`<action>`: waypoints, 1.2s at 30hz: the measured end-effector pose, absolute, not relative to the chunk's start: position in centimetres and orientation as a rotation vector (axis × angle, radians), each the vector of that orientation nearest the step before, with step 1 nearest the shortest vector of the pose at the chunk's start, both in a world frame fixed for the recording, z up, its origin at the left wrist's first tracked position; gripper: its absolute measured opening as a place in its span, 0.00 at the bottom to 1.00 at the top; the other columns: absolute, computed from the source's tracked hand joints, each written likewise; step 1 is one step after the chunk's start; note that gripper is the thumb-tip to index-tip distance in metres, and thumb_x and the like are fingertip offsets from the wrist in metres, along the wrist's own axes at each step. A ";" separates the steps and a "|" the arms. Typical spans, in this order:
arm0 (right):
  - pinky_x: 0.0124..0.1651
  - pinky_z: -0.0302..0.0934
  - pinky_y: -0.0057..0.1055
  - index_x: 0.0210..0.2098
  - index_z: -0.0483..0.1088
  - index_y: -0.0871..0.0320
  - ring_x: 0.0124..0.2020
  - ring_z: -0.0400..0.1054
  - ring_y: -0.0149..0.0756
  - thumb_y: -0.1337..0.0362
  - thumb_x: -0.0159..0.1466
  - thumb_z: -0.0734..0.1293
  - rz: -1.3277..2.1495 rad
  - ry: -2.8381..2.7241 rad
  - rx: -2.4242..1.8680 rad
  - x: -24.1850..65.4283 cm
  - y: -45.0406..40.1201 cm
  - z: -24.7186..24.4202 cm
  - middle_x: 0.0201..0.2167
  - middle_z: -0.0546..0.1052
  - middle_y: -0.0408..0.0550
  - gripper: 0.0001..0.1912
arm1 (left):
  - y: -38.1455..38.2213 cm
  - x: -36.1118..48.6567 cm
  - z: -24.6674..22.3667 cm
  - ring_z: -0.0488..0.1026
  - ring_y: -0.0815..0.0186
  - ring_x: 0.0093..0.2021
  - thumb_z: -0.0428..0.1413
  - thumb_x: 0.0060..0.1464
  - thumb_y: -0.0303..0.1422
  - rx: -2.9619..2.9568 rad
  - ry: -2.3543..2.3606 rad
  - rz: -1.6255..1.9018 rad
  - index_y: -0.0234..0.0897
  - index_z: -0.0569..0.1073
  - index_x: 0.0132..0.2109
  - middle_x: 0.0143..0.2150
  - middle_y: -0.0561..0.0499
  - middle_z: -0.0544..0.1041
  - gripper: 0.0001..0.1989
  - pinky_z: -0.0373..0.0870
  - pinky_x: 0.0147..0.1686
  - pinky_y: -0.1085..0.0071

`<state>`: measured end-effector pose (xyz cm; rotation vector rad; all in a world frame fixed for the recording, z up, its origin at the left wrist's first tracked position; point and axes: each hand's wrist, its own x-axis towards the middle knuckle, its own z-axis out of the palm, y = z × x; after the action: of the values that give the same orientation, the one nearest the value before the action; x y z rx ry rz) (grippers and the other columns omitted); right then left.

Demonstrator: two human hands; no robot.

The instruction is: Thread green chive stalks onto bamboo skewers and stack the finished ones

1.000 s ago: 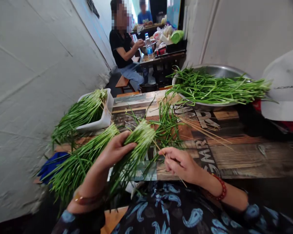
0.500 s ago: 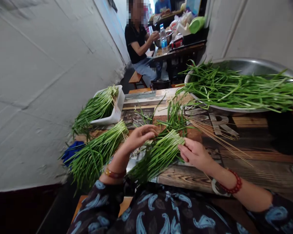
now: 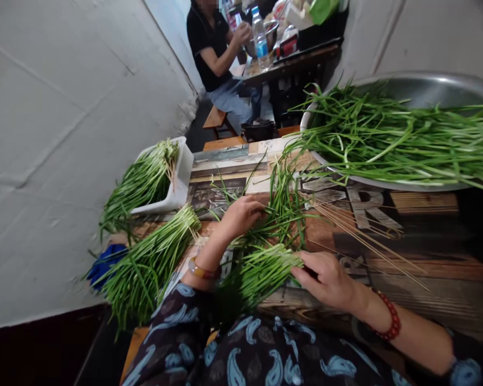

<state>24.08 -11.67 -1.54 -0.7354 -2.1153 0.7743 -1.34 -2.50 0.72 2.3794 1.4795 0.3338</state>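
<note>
A bundle of green chives [image 3: 265, 268] lies at the table's front edge, its pale cut ends to the right. My right hand [image 3: 324, 276] pinches at those ends, thumb and fingers closed on the bundle. Beyond the bundle, my left hand [image 3: 245, 214] has its fingers curled at the edge of a loose heap of chives [image 3: 287, 198]; its fingertips are partly hidden among the greens. Thin wooden skewers [image 3: 358, 230] fan out to the right of the heap. Another skewered bundle [image 3: 156, 257] rests on the left of the table.
A white plastic tray [image 3: 181, 177] holds more skewered chives at the left, near the wall. A large metal basin [image 3: 426, 83] full of chives stands at the back right. Blue cloth [image 3: 107, 262] lies at the left edge. A person [image 3: 213, 53] sits at a farther table.
My left hand has moved away from the front bundle to the loose heap, its fingers curling in. My right hand stays at the bundle's ends. The whole view has shifted slightly.
</note>
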 end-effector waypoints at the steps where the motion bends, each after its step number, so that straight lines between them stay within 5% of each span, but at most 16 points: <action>1: 0.27 0.54 0.29 0.27 0.64 0.56 0.22 0.65 0.31 0.67 0.68 0.59 0.771 -2.113 -0.739 24.0 -11.6 -1.5 0.20 0.70 0.43 0.12 | -2.2 -1.2 0.4 0.73 0.61 0.42 0.54 0.56 0.25 2.444 1.487 0.290 0.36 0.79 0.43 0.39 0.45 0.76 0.11 0.70 0.44 0.64; 8: 0.27 0.53 0.28 0.25 0.61 0.55 0.21 0.62 0.29 0.67 0.69 0.58 0.789 -2.084 -0.778 23.6 -11.0 -1.8 0.20 0.68 0.42 0.15 | -1.2 -2.4 -0.7 0.70 0.58 0.41 0.55 0.56 0.27 2.566 1.567 0.216 0.36 0.78 0.37 0.39 0.43 0.74 0.06 0.68 0.45 0.60; 13: 0.26 0.52 0.29 0.24 0.59 0.54 0.20 0.60 0.29 0.66 0.68 0.59 0.855 -2.049 -0.786 23.8 -11.0 -1.9 0.19 0.66 0.40 0.15 | -1.9 -4.2 0.5 0.70 0.63 0.39 0.56 0.55 0.29 2.245 1.614 0.579 0.36 0.74 0.32 0.35 0.48 0.74 0.04 0.67 0.43 0.65; 20: 0.25 0.52 0.28 0.24 0.58 0.54 0.20 0.59 0.28 0.65 0.68 0.59 0.886 -2.016 -0.847 23.9 -11.0 -2.0 0.18 0.66 0.40 0.15 | -3.7 -2.8 2.5 0.70 0.71 0.26 0.60 0.52 0.38 1.392 1.434 0.924 0.33 0.74 0.36 0.25 0.53 0.75 0.11 0.65 0.30 0.74; 30: 0.24 0.54 0.26 0.22 0.61 0.55 0.18 0.60 0.29 0.64 0.67 0.60 0.911 -1.994 -0.946 24.2 -10.7 -1.7 0.16 0.66 0.39 0.15 | -3.6 -5.2 5.3 0.68 0.74 0.22 0.57 0.56 0.38 1.377 1.510 1.362 0.33 0.74 0.41 0.25 0.53 0.74 0.12 0.65 0.24 0.77; 36: 0.24 0.55 0.26 0.22 0.60 0.55 0.18 0.61 0.29 0.63 0.66 0.60 0.941 -1.993 -0.957 24.0 -10.6 -1.7 0.16 0.66 0.40 0.16 | -3.3 -7.9 2.3 0.74 0.62 0.42 0.59 0.52 0.28 1.970 2.049 1.122 0.31 0.73 0.52 0.45 0.42 0.76 0.19 0.71 0.45 0.64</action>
<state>23.96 -10.61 -1.71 -0.9568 -1.9927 0.9408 -7.89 -3.27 2.29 1.9704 2.0487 1.1224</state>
